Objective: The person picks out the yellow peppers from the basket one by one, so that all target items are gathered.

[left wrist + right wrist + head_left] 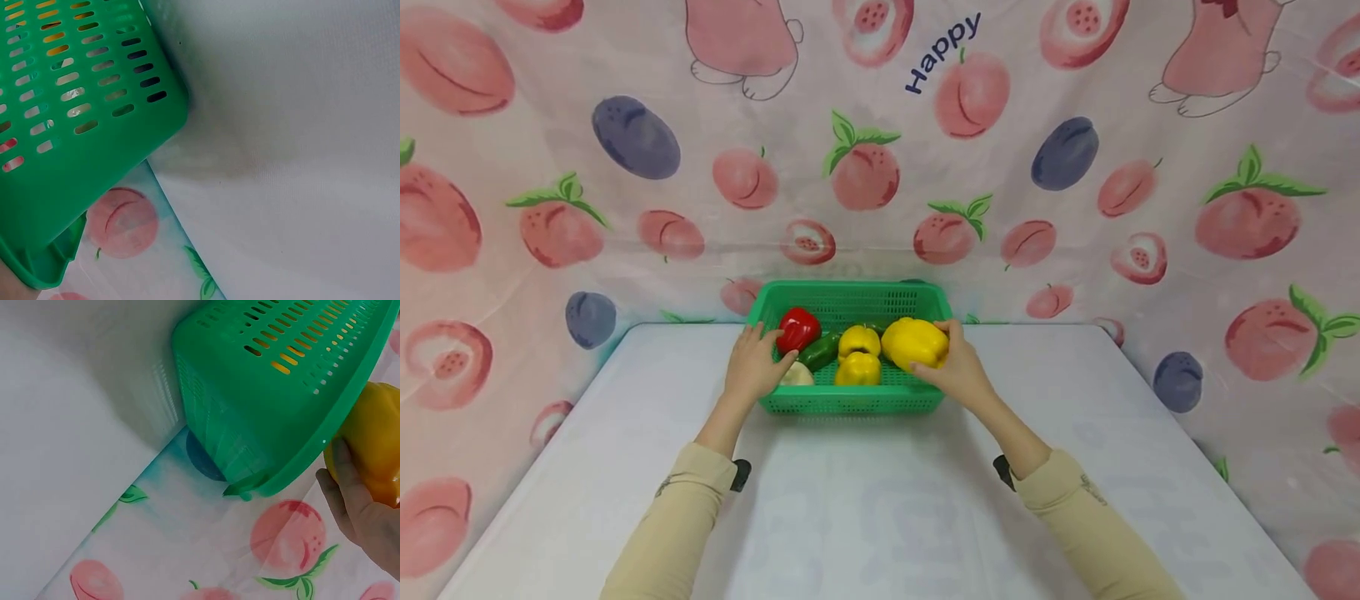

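A green plastic basket (850, 403) stands at the far side of the table with several vegetables in it. My right hand (958, 367) grips a large yellow bell pepper (914, 342) at the basket's right end, thumb on the near side; the right wrist view shows fingers against this yellow pepper (369, 440). Over the left rim lies my left hand (752, 365), its thumb and index finger spread inward near a red bell pepper (799, 329) and a whitish round vegetable (797, 375). Two smaller yellow peppers (858, 369) sit mid-basket beside a dark green vegetable (820, 352).
A white-covered table (880, 500) extends in front of the basket and to both sides. Behind it hangs a fruit-printed cloth (805, 183), close to the basket's back wall. Another green piece (876, 327) shows partly behind the yellow peppers.
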`<state>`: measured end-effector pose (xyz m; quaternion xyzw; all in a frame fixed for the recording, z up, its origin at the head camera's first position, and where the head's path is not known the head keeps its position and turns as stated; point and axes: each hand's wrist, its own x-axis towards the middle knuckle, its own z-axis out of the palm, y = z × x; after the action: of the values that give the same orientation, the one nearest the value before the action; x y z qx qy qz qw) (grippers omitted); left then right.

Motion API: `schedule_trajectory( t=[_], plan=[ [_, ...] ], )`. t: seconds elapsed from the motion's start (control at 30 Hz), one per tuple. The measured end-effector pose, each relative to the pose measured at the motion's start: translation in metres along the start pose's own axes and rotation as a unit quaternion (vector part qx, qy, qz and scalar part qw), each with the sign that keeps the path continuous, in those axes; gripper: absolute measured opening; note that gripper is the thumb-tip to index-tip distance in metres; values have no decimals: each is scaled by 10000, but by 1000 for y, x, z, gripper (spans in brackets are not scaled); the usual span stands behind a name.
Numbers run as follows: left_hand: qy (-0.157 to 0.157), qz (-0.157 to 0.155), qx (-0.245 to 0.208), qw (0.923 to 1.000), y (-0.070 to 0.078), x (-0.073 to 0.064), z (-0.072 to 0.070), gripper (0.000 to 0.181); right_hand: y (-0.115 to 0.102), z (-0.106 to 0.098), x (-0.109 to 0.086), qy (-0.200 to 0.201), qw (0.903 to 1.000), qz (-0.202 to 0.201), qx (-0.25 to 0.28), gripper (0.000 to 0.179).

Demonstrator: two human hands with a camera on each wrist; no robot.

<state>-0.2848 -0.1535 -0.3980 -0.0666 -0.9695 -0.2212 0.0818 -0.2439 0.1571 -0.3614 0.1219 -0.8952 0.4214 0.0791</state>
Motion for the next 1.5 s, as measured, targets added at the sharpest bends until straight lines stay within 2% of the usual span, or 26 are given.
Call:
schedule_trajectory(
  t=[0.3,0.4,0.63,0.9,1.13,1.37,1.5],
  plan=[
    [10,12,26,10000,-1,2,-3,55,4,-11,-7,184,9976,-254,625,78],
    [-8,10,41,10000,-1,2,-2,56,8,-14,-10,154,9967,-281,748,73],
    [-89,-21,37,10000,-1,1,-1,56,15,-19,-18,302,9954,152,893,63],
    [-72,-43,2,10000,1,0,-3,55,18,-25,-19,597,9928,384,961,61],
    [-91,-117,13,9999,4,1,0,55,25,-36,-23,641,9911,661,960,61],
    [-7,-200,87,9998,3,2,-3,56,33,-47,-21,651,9900,650,1067,63],
    [-69,-180,119,9997,2,1,-3,57,39,-55,-22,642,9895,817,1001,66]
  ],
)
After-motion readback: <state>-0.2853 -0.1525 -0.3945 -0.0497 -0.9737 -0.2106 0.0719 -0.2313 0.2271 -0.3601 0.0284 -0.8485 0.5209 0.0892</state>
